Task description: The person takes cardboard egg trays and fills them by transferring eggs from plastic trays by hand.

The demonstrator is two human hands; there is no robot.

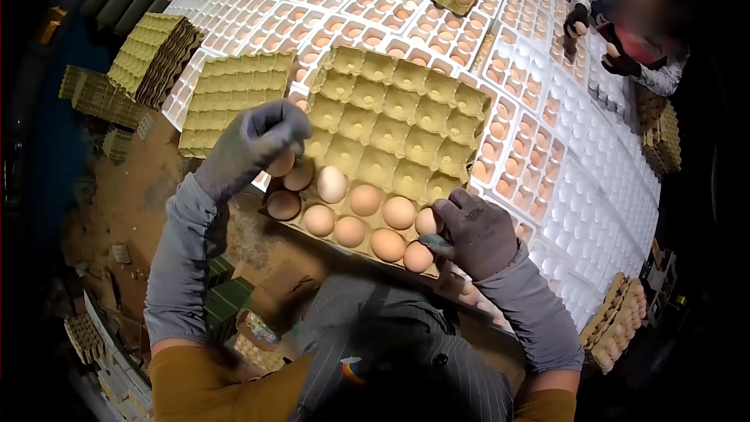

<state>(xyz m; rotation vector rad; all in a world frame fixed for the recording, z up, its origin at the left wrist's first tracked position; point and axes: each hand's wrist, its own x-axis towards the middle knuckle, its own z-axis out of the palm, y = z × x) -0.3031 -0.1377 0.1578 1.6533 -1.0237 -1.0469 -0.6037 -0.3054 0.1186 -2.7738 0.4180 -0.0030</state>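
Note:
A yellowish pulp egg tray lies in front of me, its near rows filled with several brown eggs and its far cups bare. My left hand, in a grey glove, is closed on an egg above the tray's left edge. One paler egg sits in the second row. At the near right corner, my gloved right hand has its fingers and thumb around another egg, which rests at tray level. The fingers partly cover that egg.
White plastic trays of eggs spread under and beyond the pulp tray. Pulp tray stacks stand at the left and right. Another tray lies at left. A co-worker in dark gloves handles eggs at the far right.

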